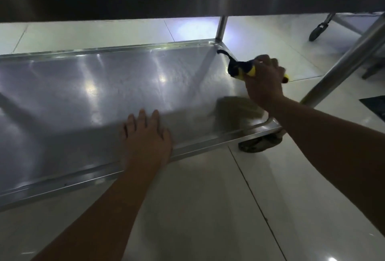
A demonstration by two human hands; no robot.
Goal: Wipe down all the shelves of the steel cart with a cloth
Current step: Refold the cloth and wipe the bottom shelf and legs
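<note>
Left hand: your left hand point(145, 135) lies flat, fingers spread, on the lower shelf point(83, 85) by its near rim.
Right hand: your right hand point(264, 81) has its grip curled round the cloth point(241, 69).
Cloth: black and yellow, bunched, at the shelf's far right corner, near the cart post point(221, 28).
Floor: pale tiles point(208, 198) under the cart.

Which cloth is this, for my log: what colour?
Dark navy and yellow cloth, in the head view.
</note>
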